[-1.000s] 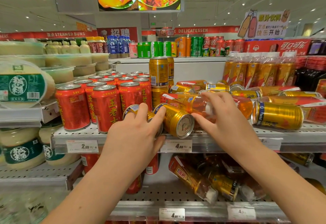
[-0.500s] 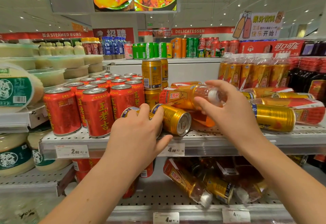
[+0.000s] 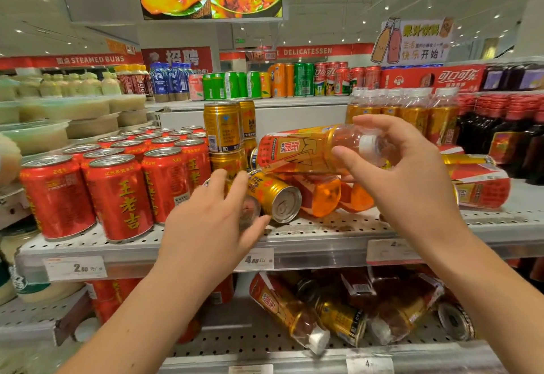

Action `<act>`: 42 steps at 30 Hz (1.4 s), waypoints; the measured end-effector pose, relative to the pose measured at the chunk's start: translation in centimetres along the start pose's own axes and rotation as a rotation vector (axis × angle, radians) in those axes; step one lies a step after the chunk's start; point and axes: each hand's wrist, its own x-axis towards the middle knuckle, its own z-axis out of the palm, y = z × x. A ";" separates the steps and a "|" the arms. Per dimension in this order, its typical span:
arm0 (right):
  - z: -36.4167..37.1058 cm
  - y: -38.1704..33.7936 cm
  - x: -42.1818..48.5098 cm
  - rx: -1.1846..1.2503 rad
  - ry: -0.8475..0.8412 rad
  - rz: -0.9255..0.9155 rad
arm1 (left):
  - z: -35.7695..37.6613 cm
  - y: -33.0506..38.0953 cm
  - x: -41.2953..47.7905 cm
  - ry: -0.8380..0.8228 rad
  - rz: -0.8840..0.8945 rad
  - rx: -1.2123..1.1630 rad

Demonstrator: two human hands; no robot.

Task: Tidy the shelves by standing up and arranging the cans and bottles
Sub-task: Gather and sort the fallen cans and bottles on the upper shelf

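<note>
Fingers point(image 3: 374, 122) of right hand point(image 3: 412, 185) clamp tea bottle point(image 3: 297, 150), just lifted off pile point(image 3: 321, 197) for standing; left hand point(image 3: 206, 226), 8 o'clock, grips fallen gold can point(image 3: 250, 211).

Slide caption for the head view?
Right hand holds a bottle sideways over the shelf; left hand grips a fallen gold can.

Near left: red cylindrical metal cans point(image 3: 120, 197), glossy printed walls, silvery brushed lids.

Centre: gold metal can lying on its side point(image 3: 276, 197), shiny lacquered body, duller bare-metal end. Second gold can point(image 3: 249, 211), gripped under the left hand point(image 3: 212, 226), is blurred and its finish unreadable.

Right of centre: clear smooth plastic bottle point(image 3: 309, 150), glossy orange-and-red film label, matt white plastic cap point(image 3: 368, 142).

Grey perforated metal shelf point(image 3: 323, 231), matt, with brownish smudges. White paper price tag point(image 3: 75, 267), matt.

Far left: cloudy translucent plastic tubs point(image 3: 35, 135).
</note>
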 end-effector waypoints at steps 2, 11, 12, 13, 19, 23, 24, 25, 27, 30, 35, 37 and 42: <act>-0.1 0.3 0.1 -0.007 -0.016 -0.005 | -0.5 0.4 0.4 0.142 0.022 -0.055; -1.0 1.6 0.4 0.136 -0.053 0.057 | -1.6 6.4 7.4 0.120 0.256 -0.370; -1.2 1.8 0.3 0.159 -0.056 0.070 | -1.3 6.5 7.7 0.128 0.265 -0.358; -1.4 2.0 0.1 0.168 -0.058 0.078 | -1.0 6.5 7.9 0.134 0.269 -0.351; -2.3 3.0 -0.5 0.132 -0.074 0.092 | 0.2 5.6 8.0 0.057 0.131 -0.432; -2.7 3.0 0.1 0.031 -0.173 0.073 | 0.1 5.7 7.6 0.052 0.131 -0.481; -2.8 3.0 0.4 0.048 -0.223 0.094 | 0.0 5.7 7.4 0.064 0.131 -0.475; -2.8 3.1 0.6 0.108 -0.255 0.137 | 0.0 5.7 7.3 0.079 0.129 -0.464; -2.9 3.5 1.1 0.366 -0.254 0.257 | -0.1 5.7 7.2 0.106 0.112 -0.458; -2.9 4.6 0.7 0.611 -0.270 0.354 | -0.4 6.3 7.1 0.135 0.101 -0.468; -0.4 4.9 -1.8 0.744 -0.319 0.466 | -1.5 8.6 6.9 0.163 0.153 -0.474; -0.3 4.8 -2.0 0.728 -0.217 0.481 | -1.8 9.8 7.1 0.168 0.174 -0.533; -3.8 5.1 -1.8 0.901 0.034 0.466 | -1.7 12.2 7.5 0.092 0.273 -0.760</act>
